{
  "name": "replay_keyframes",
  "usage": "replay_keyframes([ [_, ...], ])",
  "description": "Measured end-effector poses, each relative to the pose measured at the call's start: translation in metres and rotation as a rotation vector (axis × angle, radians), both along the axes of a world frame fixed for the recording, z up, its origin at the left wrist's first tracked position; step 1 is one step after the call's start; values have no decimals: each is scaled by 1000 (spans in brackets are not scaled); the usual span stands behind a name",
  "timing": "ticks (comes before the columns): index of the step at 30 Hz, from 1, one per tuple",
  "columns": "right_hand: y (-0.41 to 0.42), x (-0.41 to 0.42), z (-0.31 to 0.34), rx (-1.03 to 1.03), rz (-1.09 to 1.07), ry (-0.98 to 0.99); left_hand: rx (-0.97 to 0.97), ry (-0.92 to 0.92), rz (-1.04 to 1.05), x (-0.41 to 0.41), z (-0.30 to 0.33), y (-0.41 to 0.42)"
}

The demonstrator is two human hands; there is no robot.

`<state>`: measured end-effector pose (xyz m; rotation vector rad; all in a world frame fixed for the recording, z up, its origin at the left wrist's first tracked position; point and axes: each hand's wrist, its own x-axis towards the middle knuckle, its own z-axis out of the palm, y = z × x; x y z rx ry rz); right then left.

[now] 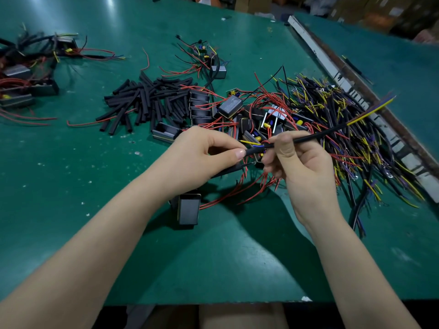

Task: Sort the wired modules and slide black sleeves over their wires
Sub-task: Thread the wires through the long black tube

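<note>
Near edge, 6 o'clock: bare green table point(213, 269). Grey module point(188, 211) lies just left of centre, red wires trailing. At centre, left hand point(202, 155) pinches black sleeve point(253, 151) by thumb and fingers; right hand point(301, 162) grips sleeved cable point(318, 134), its yellow and purple wires pointing to 2 o'clock. Behind: module pile point(237, 110), loose sleeves point(147, 98) at 11, wire heap point(344, 119) at 2.

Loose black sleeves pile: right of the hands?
No, the loose black sleeves pile lies up and left of both hands, on the green table.
</note>
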<state>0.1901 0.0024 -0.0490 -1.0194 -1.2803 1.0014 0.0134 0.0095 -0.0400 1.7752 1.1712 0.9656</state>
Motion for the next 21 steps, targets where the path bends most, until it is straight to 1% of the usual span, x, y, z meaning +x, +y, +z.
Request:
replay_keyframes([
  [4, 0, 0, 1, 19, -10, -19, 27, 9, 17, 2, -1, 1],
  [7, 0, -1, 1, 34, -20, -27, 76, -29, 98, 4, -3, 3],
  [8, 1, 0, 1, 22, -29, -21, 117, -9, 128, 4, -3, 4],
  [10, 2, 1, 1, -12, -48, 2, 217, 127, 150, -1, -2, 5],
  [12, 3, 3, 1, -32, -56, 22, 276, 292, 97, -9, 0, 6],
  [13, 4, 4, 1, -35, -57, 29, 280, 340, 46, -12, 1, 6],
  [16, 4, 4, 0, -37, -55, 57, 317, 349, -64, -15, 1, 6],
  [18, 3, 4, 0, -35, -53, 57, 379, 332, -62, -12, 0, 5],
  [21, 3, 4, 0, -25, -27, 46, 402, 342, -48, -6, -1, 2],
])
